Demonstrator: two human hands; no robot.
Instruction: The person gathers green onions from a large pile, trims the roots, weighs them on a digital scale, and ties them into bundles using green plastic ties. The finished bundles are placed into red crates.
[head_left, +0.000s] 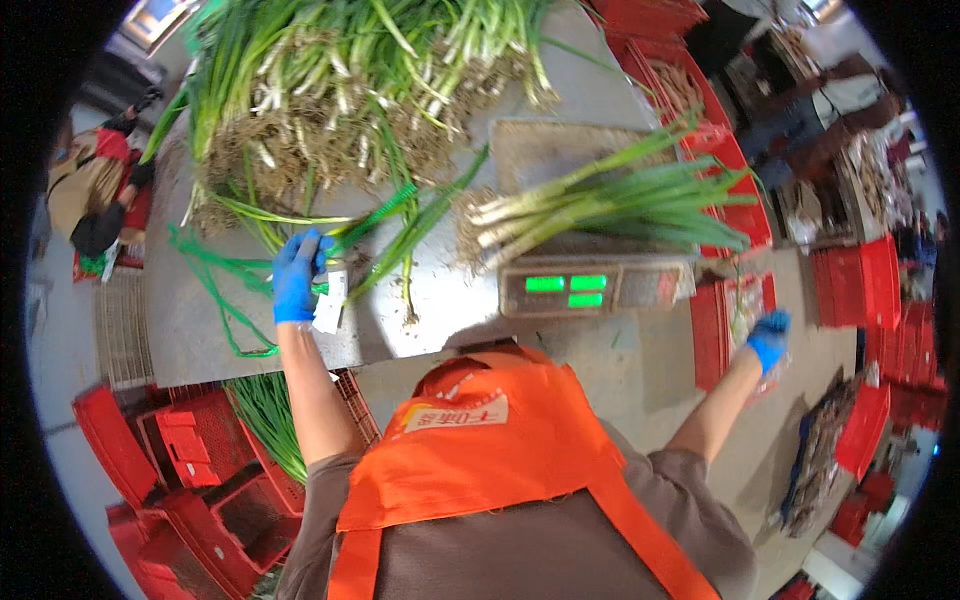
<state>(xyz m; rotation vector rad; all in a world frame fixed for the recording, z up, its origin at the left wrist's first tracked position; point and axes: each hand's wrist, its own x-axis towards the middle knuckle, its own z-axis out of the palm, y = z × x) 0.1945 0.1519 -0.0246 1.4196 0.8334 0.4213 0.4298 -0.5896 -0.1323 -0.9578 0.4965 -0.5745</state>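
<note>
My left hand (296, 277), in a blue glove, is closed on green plastic netting (386, 214) over the metal table. Loose green strands (225, 266) trail to its left, and a white tag (330, 304) hangs beside the wrist. A few loose green onions (409, 247) lie to its right. A bundle of green onions (592, 202) with roots rests across a digital scale (559, 292) whose display is lit green. Out to the right, my blue-gloved right hand (769, 341) is beside a red crate with clear plastic in it; its fingers look curled, but blur hides whether it holds anything.
A large heap of rooted green onions (337, 112) covers the back of the metal table (180, 322). Red crates (202, 442) stand below left, one with green leaves (270, 420). More crates (855, 281) line the right. Other people (97, 180) are at both sides.
</note>
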